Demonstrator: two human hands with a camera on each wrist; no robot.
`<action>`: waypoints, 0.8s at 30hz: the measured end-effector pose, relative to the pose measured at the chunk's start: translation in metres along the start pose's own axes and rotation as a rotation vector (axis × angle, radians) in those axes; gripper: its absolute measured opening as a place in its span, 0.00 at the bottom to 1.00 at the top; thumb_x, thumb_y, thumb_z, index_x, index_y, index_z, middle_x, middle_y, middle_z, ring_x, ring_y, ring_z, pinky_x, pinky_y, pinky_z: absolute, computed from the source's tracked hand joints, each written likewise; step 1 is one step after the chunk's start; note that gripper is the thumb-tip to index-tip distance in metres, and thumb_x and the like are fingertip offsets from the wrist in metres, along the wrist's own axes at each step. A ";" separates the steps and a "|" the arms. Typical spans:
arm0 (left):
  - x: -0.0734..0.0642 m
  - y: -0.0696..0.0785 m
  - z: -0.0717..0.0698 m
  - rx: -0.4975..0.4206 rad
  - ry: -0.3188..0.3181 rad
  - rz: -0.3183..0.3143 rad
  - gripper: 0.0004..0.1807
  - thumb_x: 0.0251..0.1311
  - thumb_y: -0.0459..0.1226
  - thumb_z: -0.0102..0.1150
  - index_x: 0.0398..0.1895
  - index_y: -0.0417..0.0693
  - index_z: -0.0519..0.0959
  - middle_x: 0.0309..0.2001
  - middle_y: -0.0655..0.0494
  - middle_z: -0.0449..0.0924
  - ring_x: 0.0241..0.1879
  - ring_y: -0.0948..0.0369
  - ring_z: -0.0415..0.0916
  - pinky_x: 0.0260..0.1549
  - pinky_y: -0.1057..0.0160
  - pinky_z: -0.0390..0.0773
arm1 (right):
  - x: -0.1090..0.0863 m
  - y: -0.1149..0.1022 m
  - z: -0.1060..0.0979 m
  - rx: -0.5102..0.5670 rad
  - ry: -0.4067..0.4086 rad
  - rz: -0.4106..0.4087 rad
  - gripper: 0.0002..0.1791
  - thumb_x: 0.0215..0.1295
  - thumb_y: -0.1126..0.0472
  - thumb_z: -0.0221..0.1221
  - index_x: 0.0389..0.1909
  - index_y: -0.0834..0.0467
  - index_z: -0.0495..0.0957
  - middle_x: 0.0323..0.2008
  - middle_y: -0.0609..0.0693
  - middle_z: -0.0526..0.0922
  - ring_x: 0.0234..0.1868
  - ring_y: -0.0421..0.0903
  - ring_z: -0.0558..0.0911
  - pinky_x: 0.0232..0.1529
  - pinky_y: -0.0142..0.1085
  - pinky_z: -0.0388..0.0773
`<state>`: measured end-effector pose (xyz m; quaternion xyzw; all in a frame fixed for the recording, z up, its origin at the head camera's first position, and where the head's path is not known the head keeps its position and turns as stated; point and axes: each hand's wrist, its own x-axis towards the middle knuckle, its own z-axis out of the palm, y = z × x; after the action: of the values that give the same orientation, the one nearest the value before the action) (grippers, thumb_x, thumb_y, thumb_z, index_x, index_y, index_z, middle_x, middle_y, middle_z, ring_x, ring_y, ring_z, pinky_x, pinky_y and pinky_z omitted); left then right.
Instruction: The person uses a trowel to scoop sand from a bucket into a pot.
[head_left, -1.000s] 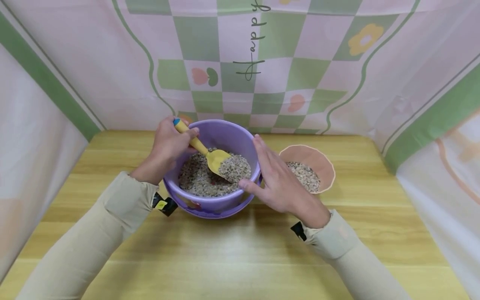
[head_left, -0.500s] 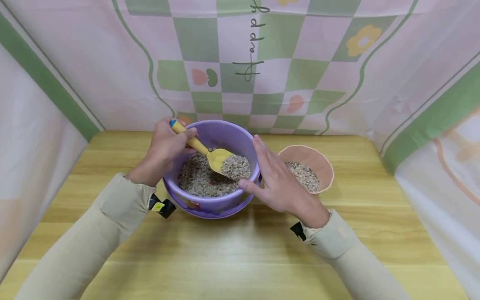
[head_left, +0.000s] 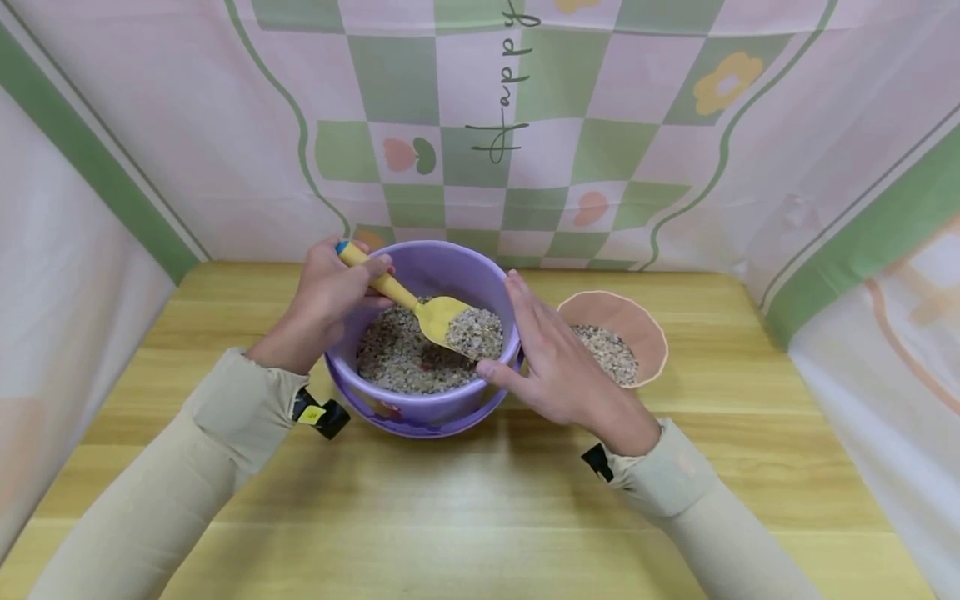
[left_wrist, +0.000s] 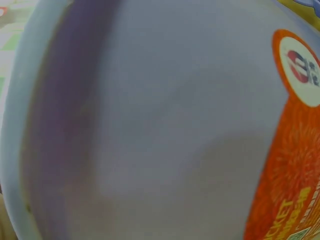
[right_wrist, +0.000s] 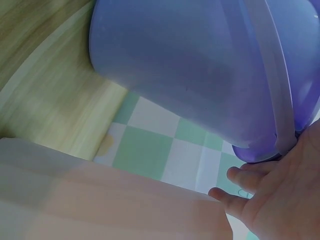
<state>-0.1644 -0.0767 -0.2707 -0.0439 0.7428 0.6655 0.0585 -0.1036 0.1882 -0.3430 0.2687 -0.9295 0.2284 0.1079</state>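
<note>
My left hand (head_left: 326, 292) grips the yellow handle of a toy shovel (head_left: 390, 287) with a blue end, over the far left rim of a purple bucket (head_left: 423, 400). The shovel's blade carries a heap of gravel (head_left: 476, 332) above more gravel (head_left: 397, 354) in the bucket. My right hand (head_left: 555, 367) rests on the bucket's right rim, its fingers straight and thumb at the near side. In the right wrist view that hand (right_wrist: 285, 195) lies by the rim and handle strap (right_wrist: 272, 75) of the bucket. The left wrist view shows only the bucket's wall (left_wrist: 165, 110) and an orange label (left_wrist: 285, 170).
A pink scalloped bowl (head_left: 645, 333) with some gravel (head_left: 607, 354) stands right of the bucket, partly behind my right hand. Both stand on a wood-grain table (head_left: 465, 517). A checkered cloth (head_left: 480, 100) hangs behind, with cloth at both sides too.
My left hand has shifted slightly left, and the shovel with its load has risen a little from the gravel. My right hand stays at the rim.
</note>
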 end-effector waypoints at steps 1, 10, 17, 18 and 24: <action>0.000 0.000 0.000 -0.006 -0.003 0.000 0.18 0.71 0.33 0.56 0.54 0.37 0.61 0.46 0.43 0.77 0.39 0.57 0.83 0.37 0.64 0.87 | 0.000 0.000 0.000 -0.001 0.000 0.002 0.53 0.69 0.27 0.43 0.78 0.49 0.27 0.79 0.51 0.35 0.78 0.53 0.47 0.77 0.52 0.50; 0.001 0.000 -0.005 -0.087 -0.006 -0.016 0.17 0.70 0.31 0.56 0.53 0.38 0.61 0.45 0.42 0.78 0.37 0.56 0.84 0.36 0.62 0.88 | 0.000 0.001 0.001 -0.003 0.005 -0.006 0.53 0.69 0.28 0.44 0.79 0.50 0.28 0.79 0.51 0.35 0.78 0.53 0.47 0.77 0.52 0.51; 0.001 0.001 -0.009 -0.112 -0.030 -0.025 0.18 0.70 0.30 0.56 0.55 0.36 0.60 0.46 0.41 0.77 0.35 0.59 0.84 0.38 0.62 0.87 | -0.001 0.000 0.000 -0.009 -0.002 0.004 0.53 0.69 0.27 0.44 0.79 0.50 0.28 0.79 0.52 0.35 0.78 0.52 0.46 0.77 0.51 0.50; 0.001 0.001 -0.009 -0.116 -0.030 -0.026 0.18 0.70 0.30 0.56 0.55 0.36 0.60 0.46 0.41 0.77 0.34 0.59 0.84 0.37 0.62 0.87 | -0.001 0.000 0.000 -0.010 -0.003 0.005 0.53 0.69 0.27 0.44 0.79 0.51 0.28 0.79 0.52 0.35 0.78 0.52 0.46 0.77 0.52 0.50; 0.000 0.001 -0.011 -0.134 -0.045 -0.017 0.16 0.69 0.30 0.56 0.53 0.37 0.61 0.47 0.41 0.76 0.34 0.60 0.85 0.38 0.62 0.87 | -0.001 -0.001 -0.001 -0.005 -0.001 0.006 0.53 0.69 0.28 0.45 0.79 0.50 0.29 0.79 0.51 0.36 0.78 0.51 0.45 0.77 0.53 0.50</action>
<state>-0.1648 -0.0874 -0.2686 -0.0393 0.6946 0.7141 0.0776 -0.1024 0.1884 -0.3422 0.2659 -0.9309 0.2261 0.1074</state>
